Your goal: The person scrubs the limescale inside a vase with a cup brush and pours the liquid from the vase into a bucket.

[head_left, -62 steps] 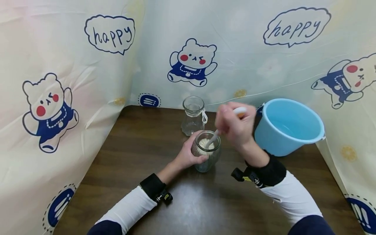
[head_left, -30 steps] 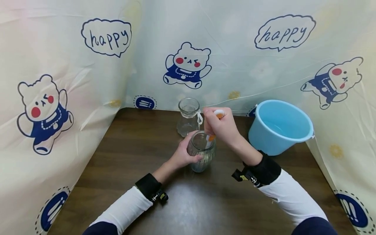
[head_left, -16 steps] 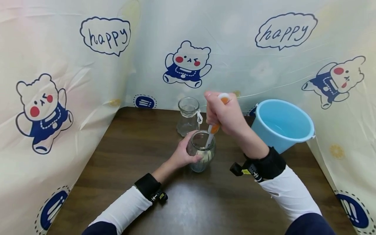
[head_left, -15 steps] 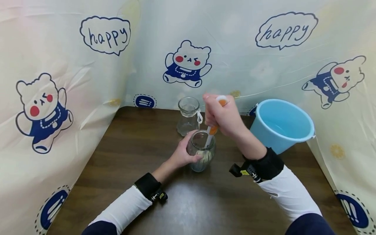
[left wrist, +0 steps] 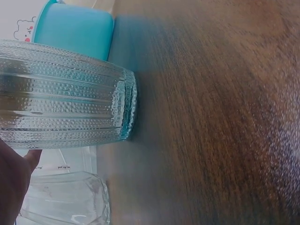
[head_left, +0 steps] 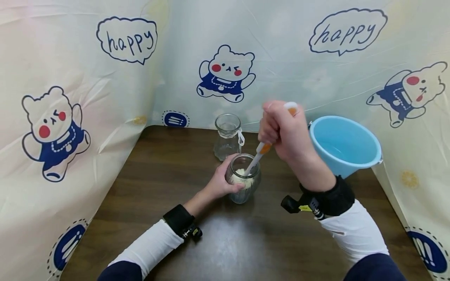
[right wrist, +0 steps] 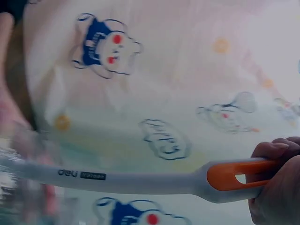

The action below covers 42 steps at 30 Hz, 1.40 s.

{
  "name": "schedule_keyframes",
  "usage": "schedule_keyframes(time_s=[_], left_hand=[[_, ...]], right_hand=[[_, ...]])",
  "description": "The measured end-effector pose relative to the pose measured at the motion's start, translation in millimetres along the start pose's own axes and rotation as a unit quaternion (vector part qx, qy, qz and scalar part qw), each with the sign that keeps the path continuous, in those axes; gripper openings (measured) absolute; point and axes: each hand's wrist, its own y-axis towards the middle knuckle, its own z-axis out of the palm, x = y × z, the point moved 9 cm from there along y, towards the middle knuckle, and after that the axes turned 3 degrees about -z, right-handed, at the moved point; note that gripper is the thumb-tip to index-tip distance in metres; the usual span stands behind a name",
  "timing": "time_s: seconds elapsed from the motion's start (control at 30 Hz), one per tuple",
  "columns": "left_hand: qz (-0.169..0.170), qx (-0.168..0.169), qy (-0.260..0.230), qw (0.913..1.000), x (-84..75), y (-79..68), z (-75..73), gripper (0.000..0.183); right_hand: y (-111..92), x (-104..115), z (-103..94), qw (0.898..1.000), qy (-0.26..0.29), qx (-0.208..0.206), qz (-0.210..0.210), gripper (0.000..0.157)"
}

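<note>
My left hand (head_left: 220,182) grips a ribbed clear glass jar (head_left: 242,197) around its side. Inside the jar is the pale head (head_left: 239,177) of a bottle brush (head_left: 254,160), its white handle leaning up to the right out of the mouth. With curled fingers my right hand (head_left: 281,130) holds the handle by its orange-inset end. In the right wrist view the brush (right wrist: 140,180) shows its long white shaft, and the jar's rim is blurred. The left wrist view has the jar's textured wall (left wrist: 65,98) and base close up; whether the base touches the table cannot be told.
Behind the jar stands a second glass vessel, a narrow-necked vase (head_left: 226,146) with a white string bow. A light blue bucket (head_left: 346,168) sits at the right back of the dark wooden table (head_left: 168,171). Printed cloth (head_left: 175,78) walls in the sides and back.
The right hand has moved up and to the right, drawing the brush higher, so its pale head shows nearer the jar's mouth. The left hand still holds the jar in about the same place.
</note>
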Motion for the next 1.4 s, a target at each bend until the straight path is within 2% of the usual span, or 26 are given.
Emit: schedule_keyframes(time_s=[0.1, 0.2, 0.27, 0.37, 0.5, 0.57, 0.63, 0.7, 0.8, 0.9, 0.97, 1.03, 1.17, 1.23, 1.3, 1.4], left_hand=[[-0.002, 0.003, -0.007, 1.0, -12.3, 0.4, -2.0, 0.102], [-0.011, 0.001, -0.004, 0.9999, 0.3, -0.9, -1.4, 0.105], [-0.01, 0.0, 0.001, 0.9999, 11.2, -1.9, -0.8, 0.106], [-0.009, -0.004, 0.013, 0.9999, 26.0, -2.6, -0.1, 0.108], [-0.014, -0.003, 0.022, 0.9997, 27.8, -0.3, -1.4, 0.107], [-0.017, -0.004, 0.024, 0.9996, 26.6, 0.5, -2.3, 0.107], [-0.015, -0.004, 0.025, 0.9996, 26.5, 0.6, -2.1, 0.107], [-0.012, -0.005, 0.026, 0.9996, 27.0, 0.0, -1.1, 0.107], [-0.017, -0.005, 0.032, 0.9993, 27.8, -0.9, 0.7, 0.11], [-0.016, -0.004, 0.02, 0.9997, 23.5, -0.9, 1.8, 0.111], [-0.012, -0.004, 0.008, 0.9999, 14.8, -0.1, 2.0, 0.11], [-0.009, -0.004, 0.001, 1.0, 3.3, 0.9, 1.7, 0.11], [-0.01, -0.003, 0.012, 0.9999, -16.0, 1.8, 1.3, 0.107], [-0.013, -0.003, 0.012, 0.9998, -18.1, 1.4, 1.5, 0.107], [-0.014, -0.005, 0.012, 0.9998, -19.6, 1.1, 1.4, 0.105], [-0.016, -0.007, 0.013, 0.9998, -18.1, 1.1, 1.5, 0.106]], right_hand=[[-8, -29, -4.0, 0.999, -0.003, -0.025, 0.028, 0.042], [-15, -54, -7.2, 0.998, -0.024, -0.039, 0.05, 0.044], [-16, -56, -7.9, 0.998, -0.029, -0.044, 0.043, 0.044], [-12, -30, -6.4, 0.999, -0.01, -0.048, -0.002, 0.043], [-2, 21, -2.1, 0.994, 0.023, -0.042, -0.1, 0.04], [0, 28, -2.8, 0.99, 0.031, -0.039, -0.13, 0.038], [-1, 18, -6.2, 0.99, 0.033, -0.042, -0.134, 0.038], [-4, -4, -9.9, 0.991, 0.033, -0.043, -0.121, 0.036], [-13, -36, -13.5, 0.994, 0.0, -0.045, -0.098, 0.039], [-18, -49, -13.9, 0.994, -0.032, -0.04, -0.093, 0.043], [-18, -43, -12.9, 0.993, -0.034, -0.03, -0.112, 0.043], [-16, -24, -11.3, 0.988, -0.019, -0.024, -0.149, 0.042], [-18, 27, -9.9, 0.97, 0.022, -0.015, -0.242, 0.041], [-21, 41, -9.6, 0.963, 0.024, -0.015, -0.269, 0.041], [-23, 42, -8.8, 0.961, 0.0, -0.015, -0.277, 0.042], [-25, 25, -8.1, 0.964, -0.048, -0.014, -0.263, 0.043]])
